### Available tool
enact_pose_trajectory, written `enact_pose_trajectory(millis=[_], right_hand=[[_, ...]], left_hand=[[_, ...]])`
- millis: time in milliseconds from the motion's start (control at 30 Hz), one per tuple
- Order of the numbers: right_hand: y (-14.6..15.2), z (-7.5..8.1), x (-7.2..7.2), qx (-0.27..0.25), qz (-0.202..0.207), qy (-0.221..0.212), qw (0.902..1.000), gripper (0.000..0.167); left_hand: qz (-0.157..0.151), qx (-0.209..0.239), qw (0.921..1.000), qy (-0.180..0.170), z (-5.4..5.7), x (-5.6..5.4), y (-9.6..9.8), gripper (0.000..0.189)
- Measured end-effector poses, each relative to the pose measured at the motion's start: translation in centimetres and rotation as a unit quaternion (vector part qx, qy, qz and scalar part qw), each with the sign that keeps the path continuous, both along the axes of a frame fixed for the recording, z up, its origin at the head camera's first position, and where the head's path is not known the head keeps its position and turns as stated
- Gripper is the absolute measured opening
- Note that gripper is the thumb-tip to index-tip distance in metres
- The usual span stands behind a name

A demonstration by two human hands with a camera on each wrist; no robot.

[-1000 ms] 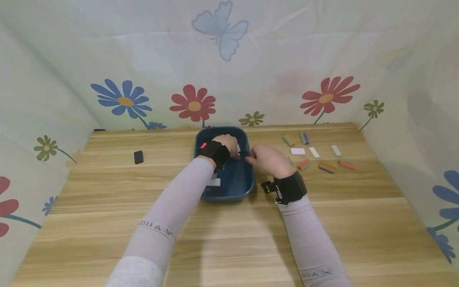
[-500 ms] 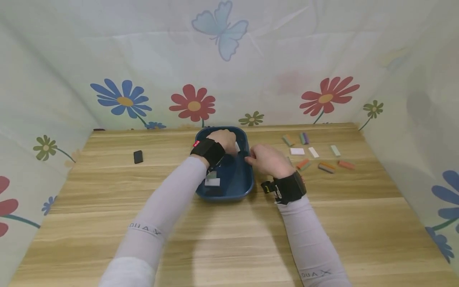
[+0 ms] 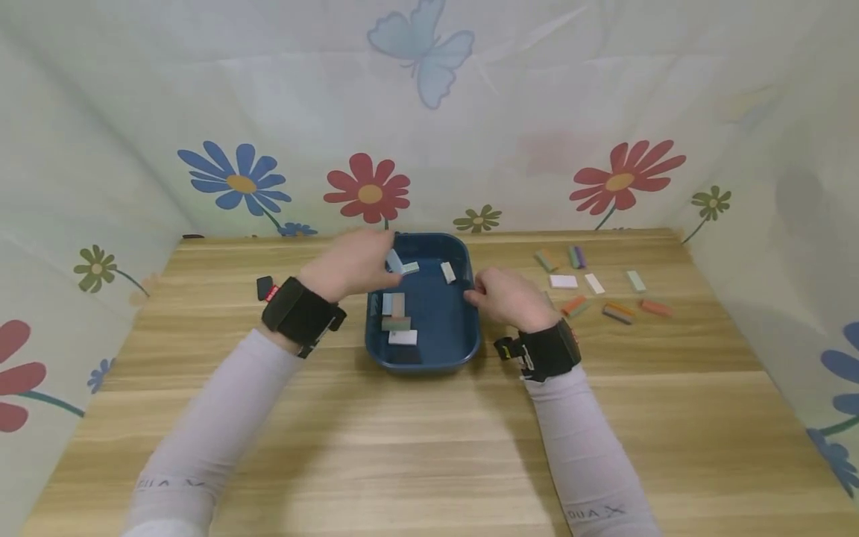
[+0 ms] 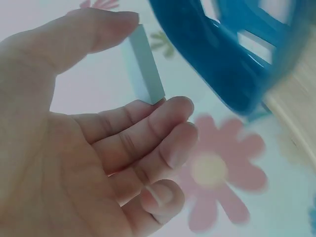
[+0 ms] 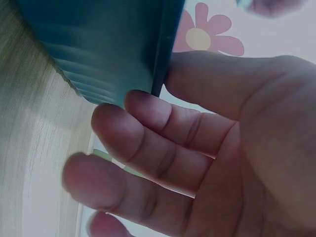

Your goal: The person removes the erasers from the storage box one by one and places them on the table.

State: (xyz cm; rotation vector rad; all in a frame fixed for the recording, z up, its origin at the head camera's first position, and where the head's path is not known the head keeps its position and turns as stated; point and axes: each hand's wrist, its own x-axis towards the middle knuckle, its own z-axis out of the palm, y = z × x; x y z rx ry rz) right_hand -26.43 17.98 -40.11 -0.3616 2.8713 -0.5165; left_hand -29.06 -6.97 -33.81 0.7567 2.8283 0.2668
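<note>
My left hand (image 3: 352, 262) is over the left rim of the blue plastic basin (image 3: 429, 362). Between its thumb and fingertips it pinches a light blue eraser (image 4: 144, 66), a slim rectangular block, tilted in the head view. My right hand (image 3: 510, 298) grips the basin's right rim, thumb on one side and fingertips at the outer wall in the right wrist view. Inside the basin, a white eraser (image 3: 403, 338), a brown-and-green eraser (image 3: 396, 324) and a blue-and-tan pair lie along the left side. Another white eraser (image 3: 448, 272) and a pale green one (image 3: 411, 268) lie farther back.
Several erasers are scattered on the wooden table (image 3: 470, 447) right of the basin, including a white one (image 3: 564, 282), an orange one (image 3: 655, 307) and a purple-and-green one (image 3: 577, 257). A small black object (image 3: 265, 287) lies at the left. A flowered cloth wall (image 3: 523, 186) stands behind.
My left hand has moved left from inside the basin to its left rim, bringing the light blue eraser, and the basin's contents have come into sight. My right hand stays on the rim.
</note>
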Motion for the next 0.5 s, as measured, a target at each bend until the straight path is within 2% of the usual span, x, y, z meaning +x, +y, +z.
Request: enact_pose_trajectory(millis=[100, 267, 500], right_hand=[[0.3, 0.0, 0.0, -0.003, -0.008, -0.004, 1.0000, 0.033], [0.7, 0.1, 0.1, -0.005, -0.018, -0.010, 0.9998, 0.031], [0.6, 0.3, 0.1, -0.001, -0.012, -0.011, 0.9999, 0.031]], left_hand=[[0.035, 0.012, 0.9993, -0.003, -0.4, 0.8, -3.0, 0.047], [0.081, 0.016, 0.9964, -0.021, -2.1, 2.4, -8.7, 0.036], [0.129, 0.012, 0.9874, -0.091, -5.3, 5.1, -16.7, 0.048]])
